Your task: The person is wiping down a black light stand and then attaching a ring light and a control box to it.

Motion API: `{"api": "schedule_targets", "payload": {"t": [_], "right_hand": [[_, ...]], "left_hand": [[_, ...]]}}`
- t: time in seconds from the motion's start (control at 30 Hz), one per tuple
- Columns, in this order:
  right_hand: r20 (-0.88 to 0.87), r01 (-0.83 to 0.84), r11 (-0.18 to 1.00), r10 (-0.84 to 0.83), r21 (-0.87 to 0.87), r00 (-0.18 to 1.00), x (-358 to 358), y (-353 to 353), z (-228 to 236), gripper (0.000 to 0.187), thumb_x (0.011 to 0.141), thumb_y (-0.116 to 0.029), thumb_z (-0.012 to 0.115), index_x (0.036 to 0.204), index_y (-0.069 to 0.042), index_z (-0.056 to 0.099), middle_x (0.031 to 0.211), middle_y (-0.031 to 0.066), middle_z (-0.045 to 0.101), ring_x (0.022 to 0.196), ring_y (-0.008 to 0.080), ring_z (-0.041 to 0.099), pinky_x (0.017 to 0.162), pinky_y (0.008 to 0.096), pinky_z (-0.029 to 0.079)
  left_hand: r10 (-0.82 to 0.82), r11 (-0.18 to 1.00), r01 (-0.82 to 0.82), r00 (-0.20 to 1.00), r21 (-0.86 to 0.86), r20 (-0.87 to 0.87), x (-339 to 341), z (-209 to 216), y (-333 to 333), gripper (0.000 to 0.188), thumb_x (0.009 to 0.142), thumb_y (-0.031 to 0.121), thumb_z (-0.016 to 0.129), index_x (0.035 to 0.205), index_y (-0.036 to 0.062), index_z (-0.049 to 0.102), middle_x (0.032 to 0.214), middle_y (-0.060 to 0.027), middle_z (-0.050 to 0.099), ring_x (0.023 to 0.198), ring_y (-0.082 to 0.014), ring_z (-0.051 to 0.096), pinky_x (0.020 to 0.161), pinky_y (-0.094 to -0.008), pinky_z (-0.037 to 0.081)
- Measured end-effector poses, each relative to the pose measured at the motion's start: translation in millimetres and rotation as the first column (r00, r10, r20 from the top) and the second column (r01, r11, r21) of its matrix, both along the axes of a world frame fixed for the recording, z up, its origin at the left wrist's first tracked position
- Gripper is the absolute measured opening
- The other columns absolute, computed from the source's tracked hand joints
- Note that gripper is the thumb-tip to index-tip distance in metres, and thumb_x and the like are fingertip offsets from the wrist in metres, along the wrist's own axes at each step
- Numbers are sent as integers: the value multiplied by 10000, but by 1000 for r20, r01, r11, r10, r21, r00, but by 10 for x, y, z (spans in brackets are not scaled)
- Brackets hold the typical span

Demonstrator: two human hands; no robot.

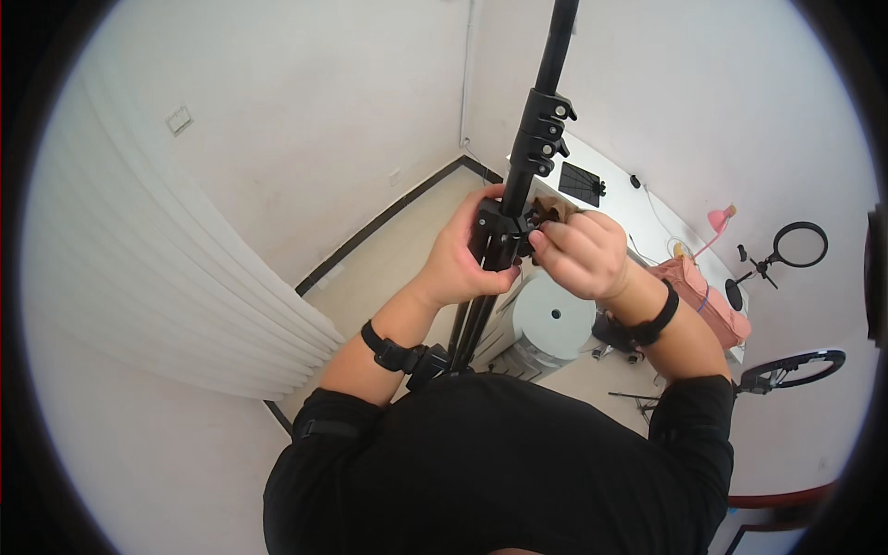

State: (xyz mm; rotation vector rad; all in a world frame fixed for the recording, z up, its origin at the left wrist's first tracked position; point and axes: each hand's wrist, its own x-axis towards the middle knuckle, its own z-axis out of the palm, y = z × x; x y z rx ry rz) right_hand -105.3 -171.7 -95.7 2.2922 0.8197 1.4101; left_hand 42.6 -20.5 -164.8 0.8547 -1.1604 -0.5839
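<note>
"Tripod stand, black and telescoping: where is it in the head view?"

"Right in front of the person's chest, leaning a little. Its pole runs out past the upper edge, and its folded legs come down close together toward the black shirt. Its foot is hidden."

"And the left hand?"

"Wrapped partway around the stand at the collar, thumb on the near side, fingers reaching behind. It has hold of the stand there."

"The right hand?"

"Nearly closed, fingers curled, thumb and fingertips pinching at a small fitting on the collar's right side. The fitting's exact shape cannot be made out."

"What sits above the hands?"

"A stack of lever clamps on the pole."

"What is behind all that?"

"A white worktop along the wall. A flat black panel lies near its far left corner, and a small black object sits by the wall-side edge. Toward the right end come a pink lamp and a pink bag, the bag by the near edge."

"Anything lower down?"

"A pale cylinder with a round top, just below the hands in view, beside the stand's legs. Off to the left hangs a white curtain."
</note>
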Motion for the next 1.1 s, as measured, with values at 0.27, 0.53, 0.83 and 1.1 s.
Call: {"api": "schedule_targets", "payload": {"t": [0.27,0.53,0.83,1.1], "right_hand": [[-534,389,376,462,841,708,-157,179,125,242,897,-67,741,1104,-4,632,847,38,661,739,110,638,674,267,516],[-586,424,440,349,792,732,-203,311,218,194,884,-42,733,1043,-23,623,841,46,676,703,123,676,652,266,540],[-641,413,586,252,697,725,-114,265,229,186,833,-45,745,984,-7,644,802,68,670,698,185,663,620,304,512],[-282,32,889,111,457,953,-56,66,68,259,736,-91,783,959,-26,669,790,71,650,598,202,609,540,312,456]], "left_hand": [[38,999,-39,998,-16,-50,-35,0,26,844,694,-26,766,1450,45,398,1205,-75,594,1081,-159,638,864,-319,586],[67,998,-67,998,-19,-13,-51,-22,-6,859,698,-39,757,1464,50,379,1194,-71,589,1075,-168,641,855,-334,601],[66,998,-66,998,21,2,3,-45,27,938,675,-11,782,1502,33,340,1254,-94,584,1127,-195,632,948,-349,553],[52,998,-52,998,19,45,27,-98,-62,1022,667,13,799,1548,27,283,1307,-124,582,1201,-212,606,1017,-378,531]]}}
